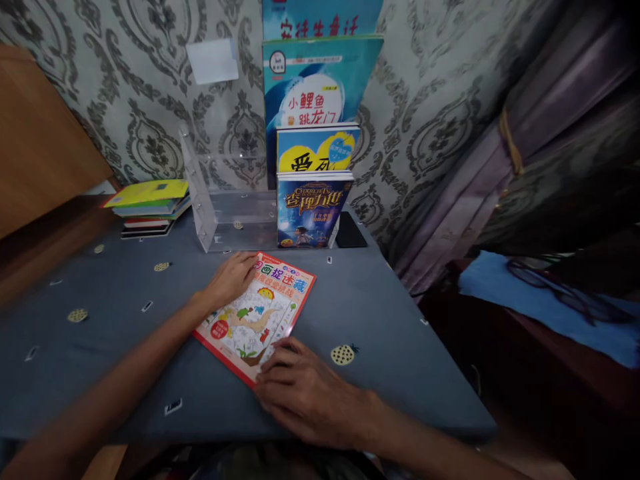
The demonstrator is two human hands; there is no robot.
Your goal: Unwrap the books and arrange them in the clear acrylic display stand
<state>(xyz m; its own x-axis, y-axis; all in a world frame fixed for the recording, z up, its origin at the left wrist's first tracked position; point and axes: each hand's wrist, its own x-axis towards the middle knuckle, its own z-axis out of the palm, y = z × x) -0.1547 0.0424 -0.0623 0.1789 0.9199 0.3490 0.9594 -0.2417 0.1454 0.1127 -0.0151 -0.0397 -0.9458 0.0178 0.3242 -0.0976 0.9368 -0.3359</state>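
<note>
A red-bordered picture book with colourful cartoon drawings and Chinese lettering lies at a slant on the table, cover up. My left hand grips its upper left edge, fingers close together over the cover. At the lower right edge, my right hand holds the book with curled fingers; the thumb is hidden. Beyond the book stands a clear plastic stepped rack. A blue book stands upright at its front right, with a yellow-and-blue book and taller teal books in rows behind.
At the back left is a small stack of books topped by a yellow one. A dark flat object lies right of the rack. The grey-blue tablecloth ends at the right, where glasses rest on blue cloth. A purple curtain hangs nearby.
</note>
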